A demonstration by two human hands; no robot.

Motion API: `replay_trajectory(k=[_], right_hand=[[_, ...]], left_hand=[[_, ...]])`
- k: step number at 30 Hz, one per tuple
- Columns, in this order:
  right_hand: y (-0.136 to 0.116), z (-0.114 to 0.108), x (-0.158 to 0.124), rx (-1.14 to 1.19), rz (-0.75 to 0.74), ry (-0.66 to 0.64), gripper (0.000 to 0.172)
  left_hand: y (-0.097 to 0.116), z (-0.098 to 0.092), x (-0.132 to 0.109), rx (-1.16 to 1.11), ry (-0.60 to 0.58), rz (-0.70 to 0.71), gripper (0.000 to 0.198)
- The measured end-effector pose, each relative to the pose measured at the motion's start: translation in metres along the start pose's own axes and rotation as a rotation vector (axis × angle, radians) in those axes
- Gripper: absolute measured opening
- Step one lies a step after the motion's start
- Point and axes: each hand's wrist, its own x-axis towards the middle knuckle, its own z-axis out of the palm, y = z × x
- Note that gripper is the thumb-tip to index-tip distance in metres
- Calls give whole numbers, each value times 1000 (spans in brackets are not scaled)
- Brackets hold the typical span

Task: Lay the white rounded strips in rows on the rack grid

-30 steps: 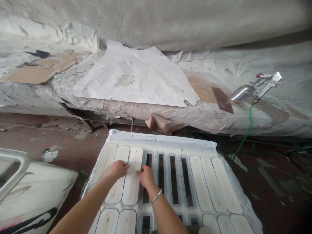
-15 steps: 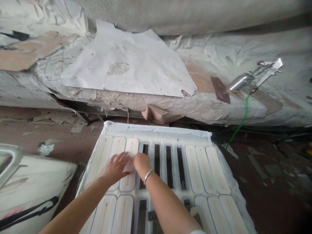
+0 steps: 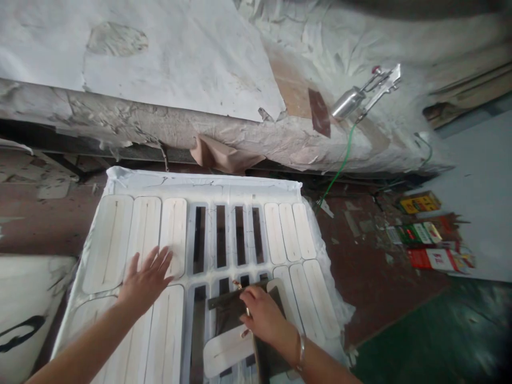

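My left hand (image 3: 146, 277), fingers spread, rests over one white rounded-end panel (image 3: 174, 226) and its neighbour (image 3: 146, 221) in the slotted white frame (image 3: 208, 277). My right hand (image 3: 264, 314) is closed at a small copper-coloured metal piece (image 3: 245, 333), with a coiled part by the fingers; its exact kind is unclear. Beneath that hand, a dark flat piece (image 3: 230, 312) with a raised edge lies across the slots. A loose white panel (image 3: 228, 349) lies tilted beside it, and another (image 3: 280, 293) rises behind its upper corner.
More white panels (image 3: 304, 229) line the frame's right side. Beyond the frame runs a paper-covered bench (image 3: 180, 48) with a silver spray gun (image 3: 352, 101) and its green hose (image 3: 340, 168). Colourful cartons (image 3: 434, 258) stand on the floor at right. A white padded object (image 3: 32, 298) is at left.
My right hand has left the panel beside my left hand and moved down and right to the copper-coloured piece. My left hand stays by the panels with fingers more spread. The view has swung right.
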Motion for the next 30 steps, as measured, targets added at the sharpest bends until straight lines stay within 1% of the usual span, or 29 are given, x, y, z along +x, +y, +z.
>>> replay_trajectory(k=[2,3,4,5,7,9,10,11,13,14,15,16,17,18,19,20,21,22,23,24,25,27,28,29,30], right_hand=[[7,20,-24,5,205,72,58],[8,31,-32,16,307,75,66],[9,43,-39,35,390,48,72],[9,55,-43,60,440,16,73],[8,75,-49,112,489,-20,66],[8,85,-55,157,507,-16,64],[8,84,-58,180,508,-6,64],[8,79,-62,209,498,11,60],[7,57,-71,349,446,63,44],[7,42,-76,500,407,96,34],[7,27,-80,733,363,118,27],[8,11,-82,1021,312,113,25],[8,-2,-82,1312,263,82,27],[9,-13,-81,1566,218,46,30],[11,-21,-77,1756,182,9,34],[13,-27,-71,1875,157,-14,36],[15,-31,-64,1939,133,-13,35],[17,-33,-54,1965,109,-2,34],[18,-33,-44,1964,86,1,32],[19,-33,-32,1938,67,9,29],[17,-33,-20,1893,52,24,28],[9,-30,5,1788,32,48,32],[3,-27,18,1743,28,40,36],[-5,-22,32,1702,22,21,39],[-14,-16,46,1670,9,8,42]], left_hand=[[26,-5,-20,-30,-6,44,48],[42,-7,-29,-53,8,86,45],[58,-9,-38,-89,29,120,42],[74,-11,-46,-140,64,133,39],[108,-11,-60,-306,76,80,36],[138,-6,-72,-510,-3,-18,36],[151,-2,-75,-644,-83,-98,37],[162,3,-77,-810,-202,-217,39],[178,9,-74,-1133,-453,-471,49],[184,9,-69,-1275,-550,-592,58],[189,6,-62,-1399,-594,-685,70],[194,1,-52,-1507,-588,-742,81],[198,-7,-41,-1607,-562,-784,89],[201,-17,-30,-1715,-536,-818,94],[205,-28,-19,-1824,-542,-857,93],[207,-38,-9,-1944,-580,-915,90],[208,-48,0,-2066,-617,-978,87],[207,-55,7,-2172,-630,-1045,84],[203,-60,12,-2242,-605,-1115,82],[197,-64,15,-2253,-556,-1192,80],[187,-66,17,-2206,-499,-1274,78],[160,-68,15,-1977,-387,-1389,75],[143,-69,13,-1811,-319,-1396,72],[127,-70,12,-1640,-238,-1365,68],[111,-71,12,-1483,-155,-1304,65]])
